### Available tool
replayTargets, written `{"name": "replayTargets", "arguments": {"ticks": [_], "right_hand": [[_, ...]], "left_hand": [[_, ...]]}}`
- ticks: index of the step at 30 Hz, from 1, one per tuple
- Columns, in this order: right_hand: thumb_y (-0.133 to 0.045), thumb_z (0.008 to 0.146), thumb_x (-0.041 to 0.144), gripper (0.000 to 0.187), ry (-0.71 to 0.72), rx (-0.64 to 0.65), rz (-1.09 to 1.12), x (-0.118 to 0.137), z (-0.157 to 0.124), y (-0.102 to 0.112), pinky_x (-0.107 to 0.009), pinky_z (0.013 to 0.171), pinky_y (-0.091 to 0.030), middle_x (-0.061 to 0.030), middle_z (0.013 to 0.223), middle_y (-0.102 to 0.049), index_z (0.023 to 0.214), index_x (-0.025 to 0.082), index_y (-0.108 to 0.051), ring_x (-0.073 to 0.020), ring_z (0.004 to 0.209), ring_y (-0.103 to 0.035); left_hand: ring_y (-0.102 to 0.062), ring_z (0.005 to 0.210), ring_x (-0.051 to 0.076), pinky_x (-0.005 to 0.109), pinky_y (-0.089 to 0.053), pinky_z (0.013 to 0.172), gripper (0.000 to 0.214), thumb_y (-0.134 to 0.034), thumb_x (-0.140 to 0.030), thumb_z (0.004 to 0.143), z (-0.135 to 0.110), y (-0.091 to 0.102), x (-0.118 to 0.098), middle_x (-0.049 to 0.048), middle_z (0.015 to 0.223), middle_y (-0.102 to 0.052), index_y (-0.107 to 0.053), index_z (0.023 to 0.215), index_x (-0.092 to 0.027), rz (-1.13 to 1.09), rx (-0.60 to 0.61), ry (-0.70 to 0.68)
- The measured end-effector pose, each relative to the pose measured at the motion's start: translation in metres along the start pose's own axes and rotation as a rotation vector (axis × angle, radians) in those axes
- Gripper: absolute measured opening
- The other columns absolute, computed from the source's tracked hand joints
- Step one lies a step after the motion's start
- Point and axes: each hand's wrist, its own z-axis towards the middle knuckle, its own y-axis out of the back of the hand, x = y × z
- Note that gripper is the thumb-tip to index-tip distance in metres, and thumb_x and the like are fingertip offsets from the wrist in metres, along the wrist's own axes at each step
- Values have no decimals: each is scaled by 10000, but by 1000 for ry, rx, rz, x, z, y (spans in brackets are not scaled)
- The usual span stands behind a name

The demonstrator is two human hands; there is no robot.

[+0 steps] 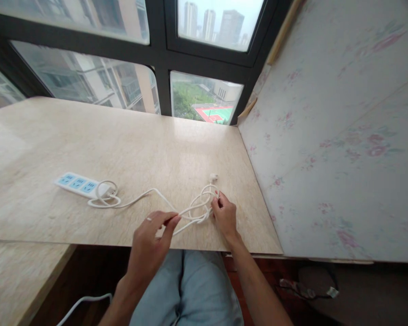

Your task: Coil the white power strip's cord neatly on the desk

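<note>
A white power cord (155, 190) runs from a power strip (79, 183) with blue socket faces and lies in loose, tangled loops between my hands. My left hand (153, 235) pinches a stretch of the cord between thumb and fingertips, just above the near edge of the ledge. At the right side of the loops, my right hand (225, 213) is closed on the cord too. The cord's plug (214, 178) rests on the ledge just beyond my right fingers. Where the strands cross inside the tangle is hard to make out.
The pale marble-patterned ledge (129, 140) reaches back to dark window frames (163, 59). A flower-papered wall (326, 149) bounds it on the right. Below the edge are my legs (204, 285), another white cable (85, 299) at left, and a dark cable (308, 296) at right.
</note>
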Motion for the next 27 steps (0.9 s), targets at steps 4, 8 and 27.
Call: {"name": "replayTargets", "arguments": {"ticks": [4, 8, 27], "right_hand": [[-435, 906, 323, 282, 6, 6, -5, 1, 0, 0, -209, 506, -338, 42, 514, -507, 900, 157, -663, -117, 488, -478], [-434, 905, 324, 309, 23, -2, -38, 0, 0, 1, -221, 515, -343, 29, 532, -530, 978, 147, -677, -124, 491, -474], [-456, 888, 378, 400, -25, -15, 88, -4, -2, -1, -216, 506, -359, 30, 553, -544, 1101, 120, -676, -121, 500, -462]], "left_hand": [[-605, 642, 153, 257, -481, 599, 224, -588, -422, 863, -24, 27, 10, 11, 767, -684, -674, 861, -215, 11, -16, 126], [-617, 744, 186, 303, -510, 668, 240, -606, -421, 850, -14, 30, -6, 46, 883, -685, -643, 956, -208, 22, -92, 105], [-570, 655, 160, 282, -425, 624, 339, -493, -360, 933, 23, 6, -39, 33, 634, -626, -656, 678, -206, 77, 353, -167]]}}
